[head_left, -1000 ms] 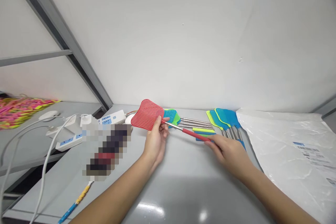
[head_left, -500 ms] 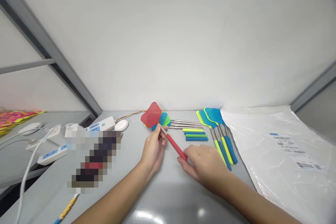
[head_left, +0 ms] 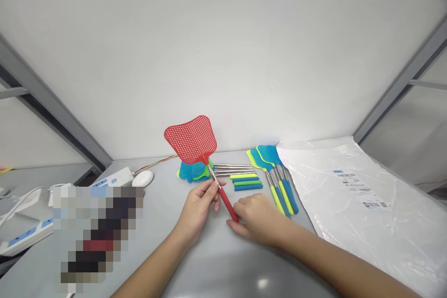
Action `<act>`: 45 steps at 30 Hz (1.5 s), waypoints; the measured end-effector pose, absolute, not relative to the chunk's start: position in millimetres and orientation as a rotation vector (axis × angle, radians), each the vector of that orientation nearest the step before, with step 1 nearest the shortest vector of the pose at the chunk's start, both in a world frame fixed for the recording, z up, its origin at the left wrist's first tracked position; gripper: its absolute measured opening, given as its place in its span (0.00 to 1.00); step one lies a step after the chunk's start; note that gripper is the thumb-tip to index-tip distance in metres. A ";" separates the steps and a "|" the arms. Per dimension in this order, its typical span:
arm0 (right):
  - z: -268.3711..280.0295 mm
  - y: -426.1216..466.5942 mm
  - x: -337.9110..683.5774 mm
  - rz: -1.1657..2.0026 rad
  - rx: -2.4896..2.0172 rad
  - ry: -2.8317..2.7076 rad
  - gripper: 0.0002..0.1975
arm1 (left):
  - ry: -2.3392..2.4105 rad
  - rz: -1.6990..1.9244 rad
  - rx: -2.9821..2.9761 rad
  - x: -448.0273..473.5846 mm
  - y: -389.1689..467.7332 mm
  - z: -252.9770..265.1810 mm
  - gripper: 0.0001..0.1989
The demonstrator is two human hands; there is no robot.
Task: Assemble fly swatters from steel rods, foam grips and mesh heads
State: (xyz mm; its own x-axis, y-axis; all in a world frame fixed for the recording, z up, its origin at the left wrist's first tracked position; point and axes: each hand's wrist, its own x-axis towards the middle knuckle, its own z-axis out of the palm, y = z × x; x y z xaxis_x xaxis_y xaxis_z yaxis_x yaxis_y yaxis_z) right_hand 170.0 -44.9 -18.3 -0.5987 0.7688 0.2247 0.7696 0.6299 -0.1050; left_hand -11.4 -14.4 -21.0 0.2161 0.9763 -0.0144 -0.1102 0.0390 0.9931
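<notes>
A red fly swatter (head_left: 193, 139) is held up over the table, its perforated head tilted toward the upper left. My left hand (head_left: 199, 207) pinches its metal rod just above the red grip. Around the lower end of that grip, my right hand (head_left: 256, 216) has its fingers closed. Behind the swatter lie blue and green swatter heads (head_left: 191, 172) with bare metal rods (head_left: 234, 167) pointing right. Several loose yellow, blue and green handle sleeves (head_left: 247, 183) lie in front of the rods. Farther right rests a fanned stack of swatters (head_left: 277, 174) with blue and yellow-green grips.
A white plastic mailing bag (head_left: 349, 223) with a printed label covers the right of the grey table (head_left: 209, 260). On the left are power strips (head_left: 115, 178), a white round device (head_left: 143, 178), cables and a pixelated patch. A white wall (head_left: 226, 56) rises behind.
The red swatter's head has risen and turned its perforated face toward me. Both hands remain on the swatter. The camera view has shifted to the right.
</notes>
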 end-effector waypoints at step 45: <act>-10.7 -24.7 232.1 -0.276 -2.398 -2.170 0.17 | 1.096 0.672 2.561 -34.6 -20.9 -16.4 0.15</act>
State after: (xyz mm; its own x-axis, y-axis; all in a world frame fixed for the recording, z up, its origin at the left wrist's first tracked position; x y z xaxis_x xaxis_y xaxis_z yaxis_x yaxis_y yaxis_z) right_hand 232.1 -24.7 -10.7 0.0941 0.9940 0.0559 0.9763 -0.1031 0.1901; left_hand -34.6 -20.9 -16.4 0.6052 0.7347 0.3066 0.6067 -0.6750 0.4199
